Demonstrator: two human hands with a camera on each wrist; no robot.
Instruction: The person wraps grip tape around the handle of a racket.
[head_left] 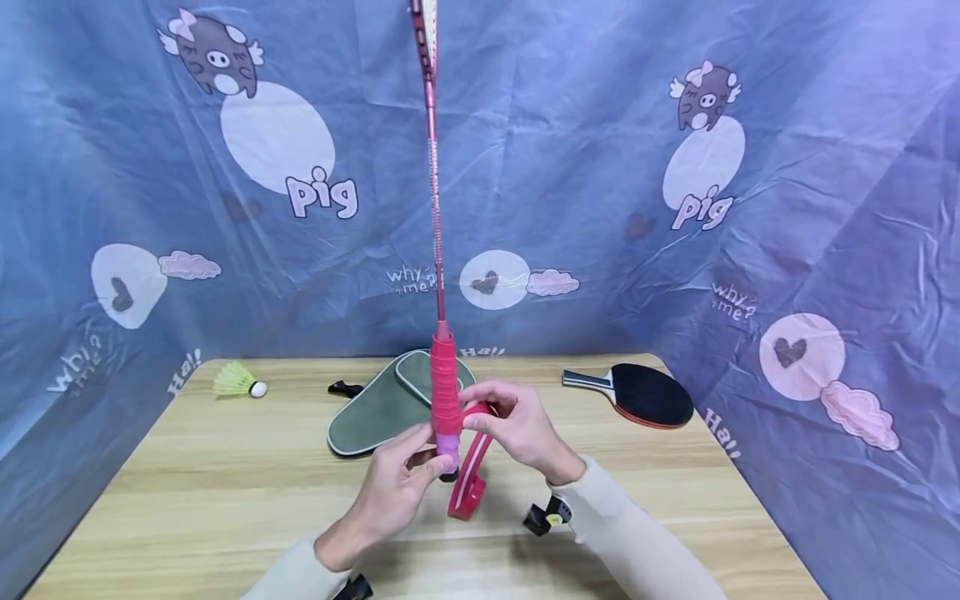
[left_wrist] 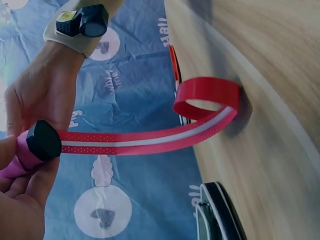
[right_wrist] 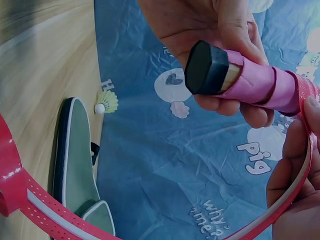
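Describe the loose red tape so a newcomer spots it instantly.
Above the pale wooden table, find the upright pink badminton racket. At its handle, the right hand pinches the loose red dotted tape, set apart from the red wrapping by its pale stripe and coiled end.

A pale wood-grained table (head_left: 180, 492) stood in front of a creased blue cloth (head_left: 517, 125), which also hung along the table's left and right sides; high above the table's back edge were printed winged pigs (head_left: 706, 100); closer above that edge came white discs (head_left: 512, 279), pink clouds (head_left: 553, 282) and "why me?" lettering (head_left: 408, 281); the light looked violet to the table's upper right.
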